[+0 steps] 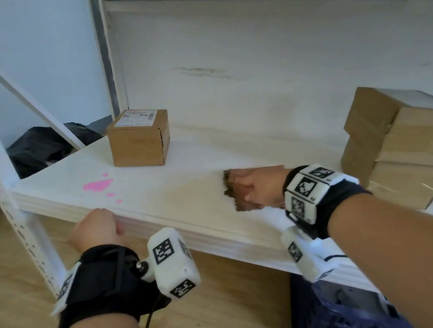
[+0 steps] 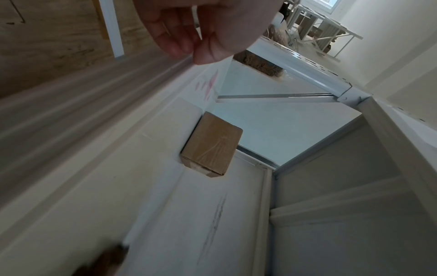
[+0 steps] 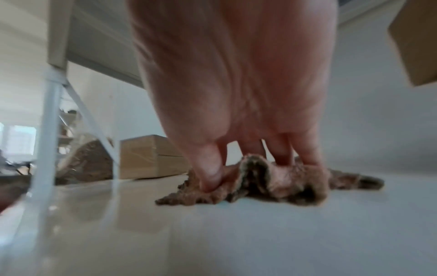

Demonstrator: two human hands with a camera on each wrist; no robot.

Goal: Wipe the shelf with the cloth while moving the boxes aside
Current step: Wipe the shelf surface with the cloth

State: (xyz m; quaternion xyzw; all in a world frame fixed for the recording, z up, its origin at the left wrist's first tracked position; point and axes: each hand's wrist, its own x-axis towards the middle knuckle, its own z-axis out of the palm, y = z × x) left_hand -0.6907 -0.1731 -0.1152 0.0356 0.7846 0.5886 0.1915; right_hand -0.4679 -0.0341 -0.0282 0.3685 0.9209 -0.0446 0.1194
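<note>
Two hands are in view at the white shelf (image 1: 175, 200). The right hand (image 1: 254, 190) bears down on a brown cloth (image 3: 272, 179), which lies crumpled on the board near the front edge, about midway along the visible run; in the right wrist view the thumb and fingertips (image 3: 210, 179) press into the fabric and bunch it against the surface, fingers bent onto it rather than spread flat. The left hand (image 1: 95, 228) is at the front lip of the shelf, fingers curled loosely with thumb and fingertips close together; whether it grips the lip or only rests against it cannot be told, and it holds no object. A single cardboard box (image 1: 139, 138) stands upright toward the back left of the board, well apart from the cloth. A stack of boxes (image 1: 405, 142) sits to the right, near the right wrist. Pink marks (image 1: 99, 186) lie on the board between the single box and the left hand, to the left of the cloth. Judgement: wiping is under way with the soiled patch not yet reached; it lies leftward of the cloth along the shelf's long axis, so the next stroke should run left. The left hand is the nearer to the single box, should that need shifting.
</note>
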